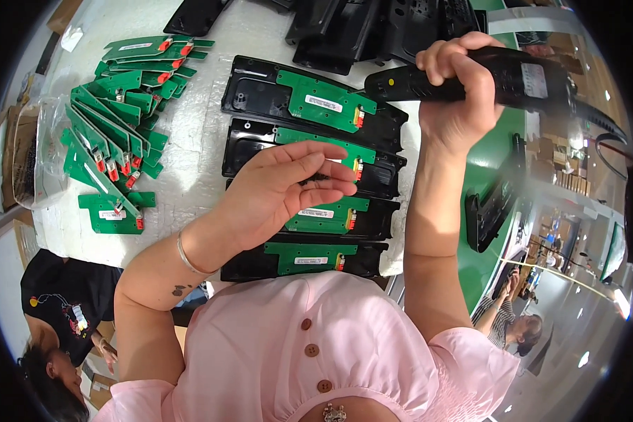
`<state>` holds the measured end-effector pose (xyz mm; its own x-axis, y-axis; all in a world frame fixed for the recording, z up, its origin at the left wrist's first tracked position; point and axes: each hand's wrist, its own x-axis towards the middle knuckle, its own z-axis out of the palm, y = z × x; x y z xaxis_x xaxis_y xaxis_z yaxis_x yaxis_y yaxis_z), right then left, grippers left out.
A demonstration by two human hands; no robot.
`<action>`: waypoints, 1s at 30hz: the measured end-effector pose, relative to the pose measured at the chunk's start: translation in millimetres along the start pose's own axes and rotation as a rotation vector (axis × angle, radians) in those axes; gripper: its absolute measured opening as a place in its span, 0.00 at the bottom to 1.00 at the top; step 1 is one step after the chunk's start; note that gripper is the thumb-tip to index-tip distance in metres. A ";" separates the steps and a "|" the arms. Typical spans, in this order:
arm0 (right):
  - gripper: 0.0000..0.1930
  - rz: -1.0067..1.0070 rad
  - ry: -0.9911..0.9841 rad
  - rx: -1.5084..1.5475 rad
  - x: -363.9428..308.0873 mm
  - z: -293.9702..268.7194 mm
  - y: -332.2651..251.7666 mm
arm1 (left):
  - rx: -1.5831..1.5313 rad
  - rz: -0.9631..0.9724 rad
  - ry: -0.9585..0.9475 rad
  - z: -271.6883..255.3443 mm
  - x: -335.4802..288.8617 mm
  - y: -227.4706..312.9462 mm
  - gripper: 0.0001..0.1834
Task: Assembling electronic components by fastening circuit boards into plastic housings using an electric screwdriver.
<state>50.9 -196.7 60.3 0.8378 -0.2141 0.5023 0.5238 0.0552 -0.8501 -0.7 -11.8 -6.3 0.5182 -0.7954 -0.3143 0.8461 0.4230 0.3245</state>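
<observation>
My right hand (464, 91) is wrapped round a black electric screwdriver (510, 74), held level with its bit pointing left. The bit's tip is by the right upper corner of a green circuit board (320, 102), which lies in the farthest black plastic housing (250, 95) of a column. My left hand (274, 186) is cupped, fingers curled round a small heap of black screws (315, 178). It hovers over the second and third housings, partly hiding their boards. The nearest housing (366, 259) also holds a green board (306, 260) with a red-and-white connector.
Loose green circuit boards (112, 116) are heaped at the left on the white padded surface (183, 141). More black housings (352, 32) lie at the back. Another black part (492, 204) rests on the green surface at right. Other people are at both sides.
</observation>
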 end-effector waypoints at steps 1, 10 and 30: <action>0.09 -0.003 0.003 -0.005 0.6 -1.1 1.0 | 0.001 -0.004 -0.005 0.2 0.6 -0.1 0.15; 0.07 0.032 0.061 -0.038 4.4 1.3 4.4 | 0.058 0.045 0.046 -6.4 0.3 -1.3 0.10; 0.12 -0.010 -0.388 0.277 -18.4 13.3 -74.0 | -0.146 0.110 0.112 -3.2 -1.2 0.8 0.10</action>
<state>-1.2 -183.8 116.0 0.8004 0.1614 0.5773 0.5095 0.3242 -0.7970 -0.2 -9.1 -8.6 0.6124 -0.6913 -0.3835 0.7884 0.5696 0.2323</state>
